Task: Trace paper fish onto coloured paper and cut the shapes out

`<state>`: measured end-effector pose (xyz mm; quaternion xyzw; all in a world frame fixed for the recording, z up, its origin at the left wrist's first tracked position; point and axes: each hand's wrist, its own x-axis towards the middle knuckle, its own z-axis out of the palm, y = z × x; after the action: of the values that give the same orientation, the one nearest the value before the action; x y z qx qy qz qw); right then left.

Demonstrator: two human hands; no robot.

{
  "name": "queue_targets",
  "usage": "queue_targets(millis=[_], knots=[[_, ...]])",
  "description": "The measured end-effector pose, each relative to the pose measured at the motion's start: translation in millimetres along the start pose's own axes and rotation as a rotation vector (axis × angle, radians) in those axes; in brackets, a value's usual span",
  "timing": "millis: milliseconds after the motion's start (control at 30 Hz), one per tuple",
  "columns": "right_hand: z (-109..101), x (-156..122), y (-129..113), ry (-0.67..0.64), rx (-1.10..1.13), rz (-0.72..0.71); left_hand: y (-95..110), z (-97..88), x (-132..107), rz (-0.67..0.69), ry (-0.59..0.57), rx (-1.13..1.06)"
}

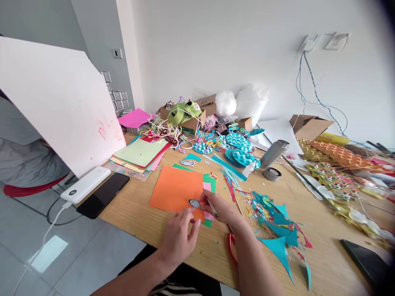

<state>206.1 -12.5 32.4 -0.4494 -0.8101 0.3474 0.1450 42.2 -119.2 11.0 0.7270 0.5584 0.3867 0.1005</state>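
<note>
A sheet of orange paper lies in front of me over green and pink sheets. On its right part is a small grey-blue paper fish with a dark outline. My right hand is closed around a pen, its fingertips at the right end of the fish. My left hand rests at the near edge of the orange paper, fingers bent, thumb apart and nothing held, with the index fingertip beside the fish. Red-handled scissors lie partly under my right forearm.
Blue paper scraps are strewn on the right. Further back are a glue bottle, a metal flask, a tape roll and blue egg-tray pieces. At left lie a phone, a power bank and stacked paper.
</note>
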Motion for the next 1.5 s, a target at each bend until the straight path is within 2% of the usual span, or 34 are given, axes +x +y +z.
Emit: queue_targets(millis=[100, 167, 200, 300, 433, 567, 667, 767, 1033, 1200, 1333, 1400, 1500], knots=[[-5.5, 1.6, -1.1, 0.200, 0.129, -0.068, -12.7, -15.5, 20.8, -0.208, 0.139, -0.231], [-6.9, 3.2, -2.8, 0.359, 0.181, -0.076, -21.3, -25.7, 41.6, -0.278, 0.247, -0.317], [-6.9, 4.2, -3.4, 0.423, 0.199, -0.070, -25.3, -29.5, 53.1, -0.291, 0.266, -0.352], [-4.3, 6.5, -2.5, 0.546, 0.218, -0.068, -35.9, -32.0, 87.0, -0.318, 0.250, -0.449], [-1.1, 8.4, -0.4, 0.656, 0.196, -0.079, -48.7, -18.4, 118.0, -0.302, 0.082, -0.529], [-5.6, 8.6, -2.5, 0.874, 0.210, -0.062, -61.2, -0.1, 124.8, -0.285, 0.037, -0.511], [-13.5, 5.7, -1.9, 1.089, 0.258, -0.028, -68.6, 9.8, 119.4, -0.285, 0.044, -0.488], [-21.2, 1.8, 4.1, 1.209, 0.303, 0.018, -72.0, 15.3, 113.7, -0.277, 0.050, -0.467], [-27.9, -3.2, 14.6, 1.184, 0.297, 0.056, -72.8, 19.6, 112.4, -0.259, 0.033, -0.432], [-38.3, 3.4, 12.1, 1.041, 0.256, 0.018, -72.3, 21.4, 112.2, -0.254, -0.001, -0.417], [-56.0, 36.2, 20.3, 0.808, 0.158, -0.003, -70.4, 23.6, 110.0, -0.234, -0.047, -0.389], [-63.5, 60.5, 24.9, 0.672, 0.115, 0.056, -70.2, 24.3, 108.9, -0.223, -0.057, -0.358], [-72.2, 97.3, 29.0, 0.628, 0.094, 0.082, -70.8, 23.5, 107.7, -0.157, -0.055, -0.244]])
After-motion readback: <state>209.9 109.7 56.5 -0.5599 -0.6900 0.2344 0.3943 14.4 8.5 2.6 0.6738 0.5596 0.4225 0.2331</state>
